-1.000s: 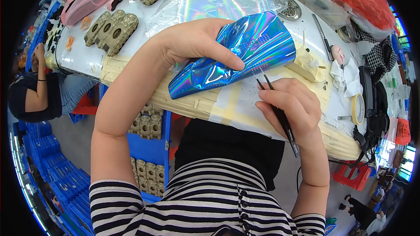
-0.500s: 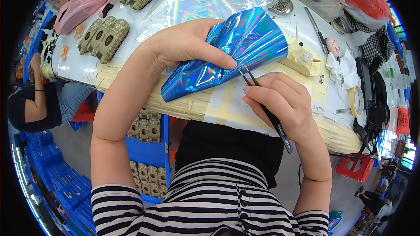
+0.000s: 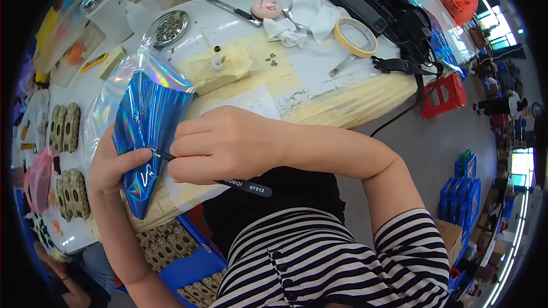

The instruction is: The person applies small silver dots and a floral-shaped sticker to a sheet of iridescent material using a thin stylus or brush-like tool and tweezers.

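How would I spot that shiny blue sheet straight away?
Toward the left of the white worktable, find the person's left hand. The blue sheet is gripped under its thumb, beside the right hand holding black tweezers. Unlike the pale, see-through plastic next to it, it's deep blue with rainbow streaks.

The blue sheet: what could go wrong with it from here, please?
The tweezers point at the blue sheet close to the thumb of the left hand, so a slip might scratch the sheet or prick the thumb. The sheet is bent and wrinkled, so pressing harder could crease it more.
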{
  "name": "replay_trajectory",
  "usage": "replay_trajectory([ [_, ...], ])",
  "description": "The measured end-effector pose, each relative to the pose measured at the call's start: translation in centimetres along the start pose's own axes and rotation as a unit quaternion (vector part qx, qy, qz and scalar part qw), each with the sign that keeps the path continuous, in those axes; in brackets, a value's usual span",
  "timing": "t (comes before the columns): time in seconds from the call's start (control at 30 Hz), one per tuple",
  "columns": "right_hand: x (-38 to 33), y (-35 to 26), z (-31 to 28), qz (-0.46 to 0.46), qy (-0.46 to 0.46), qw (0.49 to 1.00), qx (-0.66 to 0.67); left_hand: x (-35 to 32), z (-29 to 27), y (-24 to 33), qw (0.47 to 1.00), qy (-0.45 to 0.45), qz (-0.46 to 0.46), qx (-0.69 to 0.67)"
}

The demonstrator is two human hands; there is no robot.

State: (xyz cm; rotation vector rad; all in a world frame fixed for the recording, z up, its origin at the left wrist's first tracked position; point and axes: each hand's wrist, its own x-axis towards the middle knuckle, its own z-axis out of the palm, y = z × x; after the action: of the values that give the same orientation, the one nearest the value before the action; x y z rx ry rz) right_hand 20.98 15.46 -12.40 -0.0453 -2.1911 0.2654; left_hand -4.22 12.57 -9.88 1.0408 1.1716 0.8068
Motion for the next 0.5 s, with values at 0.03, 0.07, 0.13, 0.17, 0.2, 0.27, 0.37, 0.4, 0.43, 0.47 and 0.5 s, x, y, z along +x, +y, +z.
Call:
replay_trajectory([
  [0.03,-0.1,0.0,-0.1,0.003,0.003,1.0,0.0,0.1,0.3,0.1,1.0,0.001,0.005,0.002],
  [0.07,-0.3,0.0,-0.2,0.006,0.006,1.0,-0.001,0.3,0.4,0.0,1.0,0.0,0.01,0.003],
  [0.13,-0.6,-0.2,-0.4,0.009,0.016,1.0,-0.013,0.8,-0.1,-0.4,1.0,-0.016,0.016,0.02],
  [0.17,-0.3,-0.2,0.0,-0.003,0.025,1.0,-0.015,0.3,-0.6,-0.6,0.999,-0.012,0.027,0.027],
  [0.2,-0.3,-0.2,0.1,-0.006,0.029,0.999,-0.024,0.4,-0.7,-0.8,0.999,-0.023,0.031,0.033],
  [0.27,-0.1,0.1,0.7,-0.022,0.054,0.998,-0.004,0.0,-1.0,-1.0,0.998,-0.028,0.039,0.043],
  [0.37,-0.4,0.2,1.0,-0.028,0.073,0.997,-0.001,0.0,-1.2,-1.1,0.998,-0.032,0.036,0.046],
  [0.4,-0.4,0.2,1.0,-0.03,0.077,0.997,-0.002,0.0,-1.1,-1.0,0.998,-0.024,0.032,0.041],
  [0.43,-0.5,0.2,0.9,-0.028,0.08,0.996,-0.004,0.1,-0.9,-0.9,0.999,-0.015,0.028,0.035],
  [0.47,-0.7,0.2,0.8,-0.026,0.082,0.996,-0.004,0.2,-0.6,-0.9,0.999,-0.01,0.035,0.035],
  [0.5,-0.7,0.1,0.8,-0.026,0.083,0.996,-0.002,0.2,-0.7,-0.8,0.999,-0.013,0.033,0.034],
])
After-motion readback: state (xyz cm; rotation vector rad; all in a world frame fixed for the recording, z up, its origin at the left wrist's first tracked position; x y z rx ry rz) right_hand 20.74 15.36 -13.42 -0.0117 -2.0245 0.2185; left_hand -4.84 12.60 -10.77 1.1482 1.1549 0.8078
